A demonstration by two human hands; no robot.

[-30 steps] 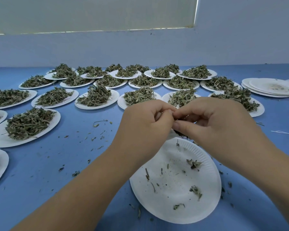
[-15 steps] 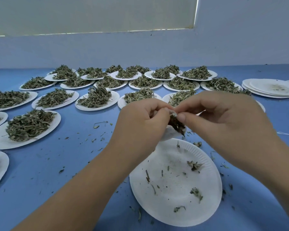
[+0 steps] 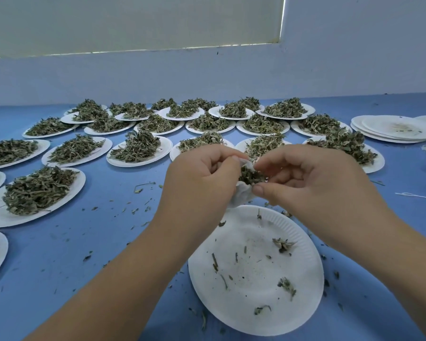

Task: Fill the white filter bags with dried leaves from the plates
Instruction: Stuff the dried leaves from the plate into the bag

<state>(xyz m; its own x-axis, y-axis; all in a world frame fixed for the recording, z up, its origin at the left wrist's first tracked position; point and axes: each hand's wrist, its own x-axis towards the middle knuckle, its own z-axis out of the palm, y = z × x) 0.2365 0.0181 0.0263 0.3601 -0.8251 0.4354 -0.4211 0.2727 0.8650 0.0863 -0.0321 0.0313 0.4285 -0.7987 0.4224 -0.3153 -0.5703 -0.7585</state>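
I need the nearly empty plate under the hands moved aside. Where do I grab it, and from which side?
Pinch the near plate by its fluted rim at the right edge, coming low from the right. It lies flat on the table, so only the raised rim offers a hold, and the far rim sits beneath the left hand and right hand holding the filter bag.

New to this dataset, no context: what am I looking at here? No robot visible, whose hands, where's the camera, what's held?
No robot: a person works bare-handed, and the camera sits on their head, looking forward and down. The left hand grips a white filter bag by its mouth; the fingers of the right hand pinch dried leaves at its opening. Below them a nearly empty paper plate lies on the blue table. Further back stand many plates heaped with leaves, and a stack of emptied plates at far right.
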